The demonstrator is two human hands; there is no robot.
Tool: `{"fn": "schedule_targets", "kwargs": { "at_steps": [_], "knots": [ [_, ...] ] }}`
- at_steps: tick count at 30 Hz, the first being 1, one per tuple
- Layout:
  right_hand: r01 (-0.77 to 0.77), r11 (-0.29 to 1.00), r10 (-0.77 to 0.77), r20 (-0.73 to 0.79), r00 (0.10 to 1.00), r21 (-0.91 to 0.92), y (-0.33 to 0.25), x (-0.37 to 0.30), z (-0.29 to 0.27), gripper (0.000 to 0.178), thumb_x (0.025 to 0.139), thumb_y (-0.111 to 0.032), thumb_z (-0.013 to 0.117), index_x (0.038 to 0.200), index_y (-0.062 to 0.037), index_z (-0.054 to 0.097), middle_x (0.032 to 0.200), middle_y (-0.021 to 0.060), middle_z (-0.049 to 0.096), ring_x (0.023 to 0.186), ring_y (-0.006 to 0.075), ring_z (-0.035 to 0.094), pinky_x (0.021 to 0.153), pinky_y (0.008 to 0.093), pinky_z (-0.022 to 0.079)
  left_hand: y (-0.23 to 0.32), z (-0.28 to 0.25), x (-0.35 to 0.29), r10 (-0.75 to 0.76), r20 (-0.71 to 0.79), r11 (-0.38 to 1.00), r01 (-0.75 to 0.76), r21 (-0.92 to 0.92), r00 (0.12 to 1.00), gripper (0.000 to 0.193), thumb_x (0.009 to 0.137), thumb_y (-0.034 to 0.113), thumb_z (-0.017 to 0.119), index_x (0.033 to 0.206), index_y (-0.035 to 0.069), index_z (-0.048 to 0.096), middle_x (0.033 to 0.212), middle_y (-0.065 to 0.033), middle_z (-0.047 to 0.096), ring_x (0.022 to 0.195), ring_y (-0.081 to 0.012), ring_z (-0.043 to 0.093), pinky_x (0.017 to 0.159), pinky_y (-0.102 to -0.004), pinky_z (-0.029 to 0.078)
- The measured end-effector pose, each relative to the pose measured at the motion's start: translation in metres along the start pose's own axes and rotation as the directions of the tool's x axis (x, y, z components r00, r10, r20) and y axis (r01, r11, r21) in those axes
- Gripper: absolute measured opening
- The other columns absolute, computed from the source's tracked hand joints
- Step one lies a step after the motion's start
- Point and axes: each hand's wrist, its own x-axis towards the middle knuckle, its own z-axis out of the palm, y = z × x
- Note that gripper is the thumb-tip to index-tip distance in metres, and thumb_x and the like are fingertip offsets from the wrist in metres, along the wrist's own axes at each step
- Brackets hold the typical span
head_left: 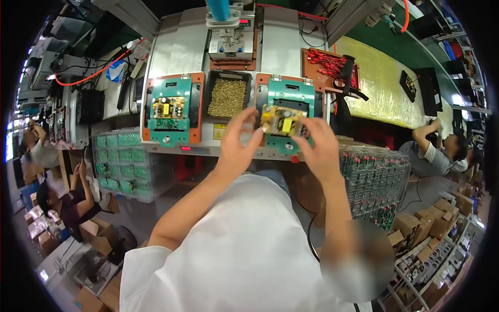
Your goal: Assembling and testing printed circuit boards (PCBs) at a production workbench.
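Between my two hands a circuit board [281, 120], crowded with components and a yellow block, sits slightly tilted over the right green-and-orange fixture [291, 89]. My left hand [238, 143] has its thumb and fingers curled at the board's left end. At the right end, my right hand [320, 146] pinches the board by its edge. Whether the board touches the fixture is hard to tell. A similar board [167, 108] lies in the left green-and-orange fixture [169, 136]. A dark tray of small brass-coloured parts [227, 98] stands between the two fixtures.
Behind the tray stands a machine head with a blue cylinder [220, 10]. An orange tray of red parts [328, 65] is at the right. Stacked clear trays of boards stand left [122, 164] and right [375, 179] of me. Co-workers sit on both sides.
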Motion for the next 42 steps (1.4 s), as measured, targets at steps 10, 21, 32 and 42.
{"fn": "schedule_targets", "kwargs": {
  "at_steps": [10, 21, 32, 42],
  "knots": [
    [0.053, 0.997, -0.059, 0.110, 0.992, 0.055, 0.067, 0.034, 0.039, 0.036, 0.081, -0.009, 0.074, 0.115, -0.0009, 0.063, 0.098, 0.0123, 0.059, 0.082, 0.0280, 0.060, 0.071, 0.0364, 0.049, -0.044, 0.024, 0.040, 0.425, 0.044, 0.776, -0.388, 0.497, 0.904, 0.034, 0.081, 0.008, 0.075, 0.112, 0.001, 0.063, 0.113, -0.0119, 0.061, 0.104, -0.0319, 0.059, 0.088, -0.0407, 0.049],
    [-0.051, 0.996, 0.043, 0.112, 0.993, 0.075, 0.069, 0.032, 0.038, 0.040, 0.081, -0.008, 0.074, 0.118, 0.0001, 0.063, 0.096, 0.0108, 0.057, 0.078, 0.0247, 0.057, 0.069, 0.0349, 0.049, -0.050, 0.031, 0.048, 0.441, 0.054, 0.777, -0.412, 0.476, 0.896, 0.032, 0.080, 0.006, 0.076, 0.110, 0.000, 0.066, 0.112, -0.0123, 0.063, 0.102, -0.0316, 0.060, 0.087, -0.0393, 0.050],
    [0.251, 0.961, -0.188, 0.392, 0.900, -0.116, 0.025, -0.051, 0.061, 0.027, 0.089, -0.017, 0.068, 0.114, -0.0065, 0.066, 0.073, 0.0108, 0.064, 0.063, 0.0277, 0.064, 0.058, 0.0373, 0.052, -0.006, -0.064, 0.023, 0.300, -0.138, 0.914, -0.243, 0.323, 0.944, 0.015, 0.089, 0.004, 0.067, 0.103, -0.001, 0.069, 0.109, -0.0122, 0.068, 0.097, -0.0250, 0.067, 0.080, -0.0347, 0.053],
    [0.259, 0.893, -0.012, 0.556, 0.831, -0.368, 0.049, -0.077, 0.075, 0.057, 0.083, -0.016, 0.069, 0.138, -0.0089, 0.052, 0.087, 0.0089, 0.065, 0.068, 0.0264, 0.065, 0.058, 0.0395, 0.053, -0.053, -0.131, -0.030, 0.165, -0.458, 0.925, 0.024, 0.379, 0.874, 0.011, 0.091, 0.002, 0.063, 0.100, 0.000, 0.069, 0.103, -0.0104, 0.069, 0.088, -0.0220, 0.066, 0.072, -0.0296, 0.051]
  ]
}}
